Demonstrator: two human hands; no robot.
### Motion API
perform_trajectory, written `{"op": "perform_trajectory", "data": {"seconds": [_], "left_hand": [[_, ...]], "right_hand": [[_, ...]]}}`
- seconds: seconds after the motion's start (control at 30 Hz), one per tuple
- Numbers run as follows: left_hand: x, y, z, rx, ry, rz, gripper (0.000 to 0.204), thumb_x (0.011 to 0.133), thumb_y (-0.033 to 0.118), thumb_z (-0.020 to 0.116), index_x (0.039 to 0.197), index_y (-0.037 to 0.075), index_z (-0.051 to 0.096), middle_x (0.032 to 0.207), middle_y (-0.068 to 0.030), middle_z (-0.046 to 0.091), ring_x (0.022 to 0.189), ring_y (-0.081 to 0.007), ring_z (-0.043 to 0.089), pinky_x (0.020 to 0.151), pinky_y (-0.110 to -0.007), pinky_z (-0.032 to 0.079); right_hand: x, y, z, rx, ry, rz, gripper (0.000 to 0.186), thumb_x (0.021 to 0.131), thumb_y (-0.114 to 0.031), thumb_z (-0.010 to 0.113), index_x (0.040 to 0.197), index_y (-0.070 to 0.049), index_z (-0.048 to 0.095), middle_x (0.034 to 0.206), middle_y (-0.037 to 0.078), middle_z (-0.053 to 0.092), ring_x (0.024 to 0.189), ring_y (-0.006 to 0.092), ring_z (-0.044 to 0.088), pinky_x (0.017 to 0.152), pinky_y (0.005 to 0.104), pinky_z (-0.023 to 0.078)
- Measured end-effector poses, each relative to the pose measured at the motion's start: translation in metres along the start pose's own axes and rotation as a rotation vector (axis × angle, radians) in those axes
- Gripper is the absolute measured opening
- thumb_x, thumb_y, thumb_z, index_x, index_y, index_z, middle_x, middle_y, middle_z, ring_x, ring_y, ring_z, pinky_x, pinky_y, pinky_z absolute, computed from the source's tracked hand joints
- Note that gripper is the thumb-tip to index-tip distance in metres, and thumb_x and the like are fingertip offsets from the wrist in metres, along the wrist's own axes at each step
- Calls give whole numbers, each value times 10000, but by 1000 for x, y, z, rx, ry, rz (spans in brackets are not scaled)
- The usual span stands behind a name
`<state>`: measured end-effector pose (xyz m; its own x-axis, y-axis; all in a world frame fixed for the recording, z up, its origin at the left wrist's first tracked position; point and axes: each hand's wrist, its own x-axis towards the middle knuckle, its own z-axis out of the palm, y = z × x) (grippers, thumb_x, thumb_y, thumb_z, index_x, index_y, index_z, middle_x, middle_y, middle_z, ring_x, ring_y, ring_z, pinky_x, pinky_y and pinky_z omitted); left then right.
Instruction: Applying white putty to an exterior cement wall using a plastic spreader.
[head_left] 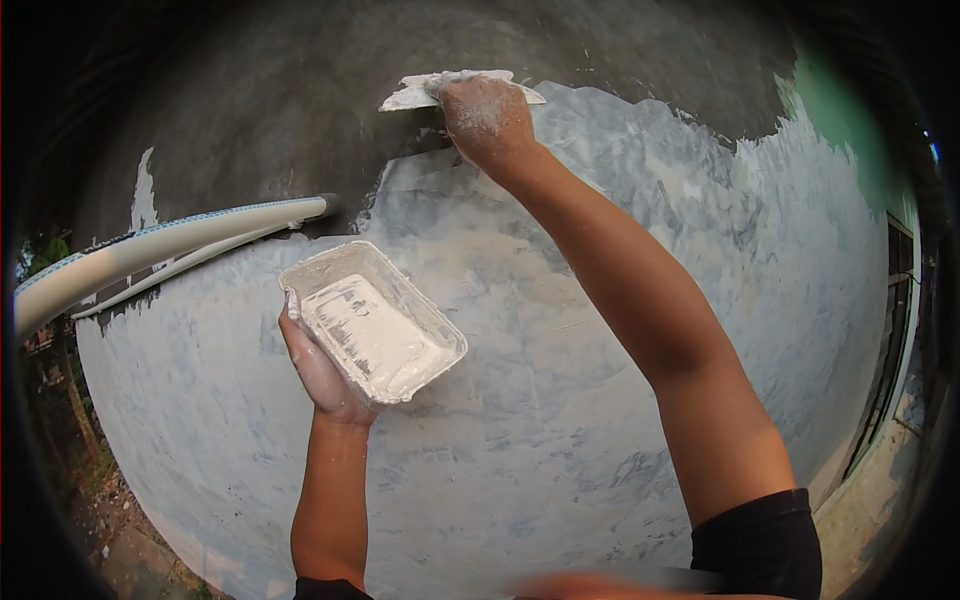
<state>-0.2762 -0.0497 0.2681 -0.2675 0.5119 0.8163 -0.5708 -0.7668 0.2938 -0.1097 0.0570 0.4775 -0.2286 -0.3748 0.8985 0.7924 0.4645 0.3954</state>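
Observation:
My left hand (322,378) grips a clear plastic tub (392,272) from its left side and underneath, with the fingers partly hidden behind it. White paste, like wall putty (400,345), coats the tub's bottom and sides. Higher up, at the edge between dark and whitened wall, my right hand (487,120) is closed round a wide putty scraper (408,95). White paste covers the scraper's blade, which lies across the wall. More paste is smeared over my right knuckles. The scraper's handle is mostly hidden by that hand.
Whitish, patchy coating covers the lower wall (520,450); dark grey surface (270,120) shows above. A thick pale pipe (170,240) and a thinner pipe (190,264) jut in from the left. Green paint (835,110) and a window frame (888,330) lie at the right.

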Motion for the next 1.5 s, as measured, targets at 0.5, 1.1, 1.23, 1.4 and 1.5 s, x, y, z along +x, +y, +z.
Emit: {"op": "perform_trajectory", "data": {"seconds": [0.5,1.1,1.23,1.4,1.5], "left_hand": [[-6,40,-8,131,71,59,640,1000,568,236,1391,96,422,1285,-107,532,1155,-236,582,943,-381,537],[-21,43,-7,228,238,113,568,987,559,317,1295,118,501,1213,-68,548,1084,-202,565,916,-344,502],[-24,51,-3,225,197,122,571,985,562,320,1295,119,501,1209,-67,548,1081,-201,568,911,-341,505],[-30,51,7,218,164,83,582,976,577,331,1301,125,500,1207,-64,549,1086,-194,568,912,-333,509],[-27,49,-5,202,168,62,595,969,589,339,1301,123,499,1207,-67,549,1088,-194,568,912,-332,510]], "right_hand": [[-28,18,-50,-152,-302,43,171,882,-145,581,954,-116,733,853,146,713,774,321,705,650,432,556],[-43,-75,-17,114,-347,-200,101,764,-76,641,793,-33,728,791,158,707,726,296,710,613,405,557],[-44,-45,-44,87,-404,-170,115,777,-86,624,808,-60,732,780,154,708,709,293,711,589,391,543],[-19,28,-33,-62,-173,40,114,783,-73,611,794,-66,724,768,167,699,707,315,704,593,423,544],[-17,46,-25,-150,-98,128,116,788,-78,610,796,-61,725,763,169,698,703,313,704,597,428,546]]}}
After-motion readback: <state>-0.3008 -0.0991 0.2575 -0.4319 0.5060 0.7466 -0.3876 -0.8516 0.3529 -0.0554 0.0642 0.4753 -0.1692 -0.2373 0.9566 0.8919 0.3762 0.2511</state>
